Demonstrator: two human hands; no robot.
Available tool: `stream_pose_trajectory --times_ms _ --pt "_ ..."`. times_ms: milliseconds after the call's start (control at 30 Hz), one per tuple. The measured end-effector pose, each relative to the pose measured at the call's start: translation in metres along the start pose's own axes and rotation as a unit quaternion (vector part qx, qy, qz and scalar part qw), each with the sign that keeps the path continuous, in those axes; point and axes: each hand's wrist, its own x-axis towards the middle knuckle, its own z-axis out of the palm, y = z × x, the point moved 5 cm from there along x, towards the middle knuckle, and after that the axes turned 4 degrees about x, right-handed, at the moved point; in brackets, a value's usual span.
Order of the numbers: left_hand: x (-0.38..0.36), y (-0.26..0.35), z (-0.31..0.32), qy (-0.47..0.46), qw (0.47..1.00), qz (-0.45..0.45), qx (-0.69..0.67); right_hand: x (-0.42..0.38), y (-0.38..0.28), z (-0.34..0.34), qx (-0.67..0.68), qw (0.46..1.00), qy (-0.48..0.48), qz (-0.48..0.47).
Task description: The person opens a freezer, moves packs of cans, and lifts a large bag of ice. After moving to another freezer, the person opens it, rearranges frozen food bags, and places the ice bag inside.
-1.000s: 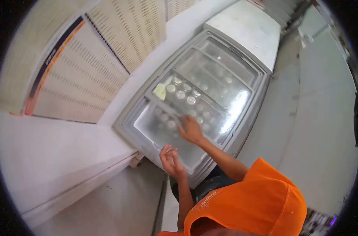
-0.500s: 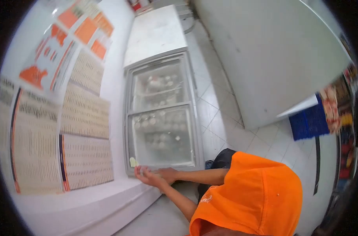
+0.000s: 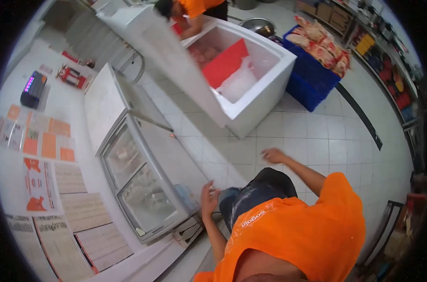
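Note:
My left hand (image 3: 209, 198) hangs in the air beside the front side of the glass-topped display freezer (image 3: 154, 157). Its fingers are loosely bent and apart, with nothing seen in them. Out over the tiled floor, my right hand (image 3: 273, 155) is held away from my body, fingers partly stretched and no object visible in it. Frosty contents show dimly through the freezer's sliding glass lids (image 3: 147, 199). A small pale yellow-green piece (image 3: 140, 231) lies at the near corner of its frame, apart from both hands.
Ahead stands an open white chest freezer (image 3: 258, 115) with a red board (image 3: 226, 63) and a whitish plastic bag (image 3: 241, 83) inside. A co-worker (image 3: 194, 19) leans into it. At right, a blue crate (image 3: 312, 84) stands by bagged meat (image 3: 319, 44). Posters (image 3: 84, 211) cover the left wall.
Both hands have come away from the display freezer's near corner and moved apart. My view has swung right and up, bringing the open chest freezer and the co-worker into sight.

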Motion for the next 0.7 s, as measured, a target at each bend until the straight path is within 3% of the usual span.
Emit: stream_pose_trajectory --times_ms 33,67,133,233,367,400,433,467,500,533,567,600,633,667,700 --pt "0.01 -0.002 0.036 -0.084 0.996 0.031 0.023 -0.035 0.019 -0.06 0.083 0.99 0.033 0.107" --pt "0.017 0.0 0.071 -0.166 0.983 0.062 0.045 -0.063 0.046 -0.106 0.03 0.977 0.161 0.134" --pt "0.033 0.007 0.108 -0.212 0.973 0.037 0.078 -0.117 0.048 -0.185 0.025 0.939 0.268 0.215" --pt "0.06 0.023 0.146 -0.275 0.949 0.006 0.152 -0.148 0.048 -0.223 0.138 0.916 0.332 0.175" --pt "0.1 0.031 0.194 -0.305 0.922 0.08 0.223 -0.126 0.055 -0.195 0.405 0.872 0.271 0.04" --pt "0.111 0.039 0.209 -0.315 0.915 0.106 0.228 -0.122 0.054 -0.189 0.448 0.859 0.234 0.079" --pt "0.123 0.046 0.228 -0.311 0.918 0.103 0.224 -0.116 0.079 -0.174 0.436 0.868 0.188 0.147" --pt "0.138 0.057 0.249 -0.321 0.909 0.122 0.236 -0.116 0.109 -0.158 0.411 0.883 0.179 0.141" --pt "0.155 0.07 0.269 -0.332 0.899 0.141 0.249 -0.125 0.145 -0.141 0.347 0.904 0.159 0.194" --pt "0.166 0.084 0.285 -0.334 0.899 0.138 0.249 -0.143 0.167 -0.128 0.287 0.916 0.192 0.203" --pt "0.181 0.107 0.311 -0.339 0.901 0.117 0.246 -0.167 0.214 -0.099 0.01 0.951 0.217 0.218" --pt "0.2 0.13 0.343 -0.342 0.904 0.098 0.238 -0.203 0.274 -0.059 0.018 0.949 0.236 0.209" --pt "0.211 0.144 0.37 -0.348 0.904 0.094 0.229 -0.254 0.282 -0.056 0.11 0.916 0.242 0.301" --pt "0.22 0.161 0.401 -0.36 0.893 0.116 0.244 -0.303 0.317 -0.032 0.114 0.887 0.098 0.436" --pt "0.24 0.187 0.438 -0.366 0.882 0.147 0.258 -0.371 0.391 0.044 0.312 0.766 0.191 0.528"
